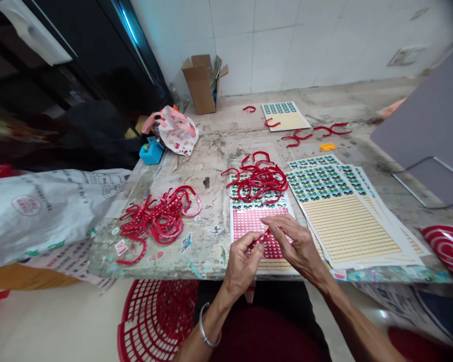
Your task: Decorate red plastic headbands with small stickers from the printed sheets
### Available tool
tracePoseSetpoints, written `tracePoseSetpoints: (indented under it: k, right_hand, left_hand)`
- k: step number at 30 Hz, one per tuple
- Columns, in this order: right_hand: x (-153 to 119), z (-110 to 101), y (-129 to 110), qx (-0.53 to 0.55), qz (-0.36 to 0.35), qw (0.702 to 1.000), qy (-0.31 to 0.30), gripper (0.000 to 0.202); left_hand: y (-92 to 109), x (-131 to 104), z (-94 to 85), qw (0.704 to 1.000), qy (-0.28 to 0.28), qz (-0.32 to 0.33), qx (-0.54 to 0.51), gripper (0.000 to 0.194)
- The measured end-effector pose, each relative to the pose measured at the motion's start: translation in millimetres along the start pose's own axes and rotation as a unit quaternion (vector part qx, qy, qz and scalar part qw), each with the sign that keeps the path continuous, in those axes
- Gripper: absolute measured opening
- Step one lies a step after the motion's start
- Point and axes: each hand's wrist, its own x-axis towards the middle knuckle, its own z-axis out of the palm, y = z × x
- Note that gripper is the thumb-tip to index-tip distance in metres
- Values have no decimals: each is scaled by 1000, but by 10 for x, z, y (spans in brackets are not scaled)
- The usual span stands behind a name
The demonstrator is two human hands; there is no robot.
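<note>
Over the sticker sheet with red-and-white dotted rows (245,221), both hands meet at a thin red band with white dots (265,235). My left hand (244,259) pinches it between thumb and fingers, mostly covering it. The fingertips of my right hand (296,244) close on its upper end. A pile of plain red curved bands (262,178) lies on the sheet just beyond the hands. To the left sits a heap of red bands (160,216), many of them dotted white.
Printed sheets (347,226) overlap at right, near a yellow block (327,147). Farther back are another sheet (283,123), loose red bands and a cardboard box (200,88). A white bag (177,133) and blue box (151,152) stand left. Below is a red basket (136,317).
</note>
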Motion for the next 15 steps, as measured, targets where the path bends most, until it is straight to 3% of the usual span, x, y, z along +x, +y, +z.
tracePoseSetpoints:
  k: [11,15]
  right_hand:
    - [-46,112,31,76,113,991,-11,25]
    - [-75,119,54,148,190,970,-15,41]
  left_hand:
    - [-32,-36,68,998,50,-4,-33,21]
    - [-62,-63,58,998,53,21,-11,18]
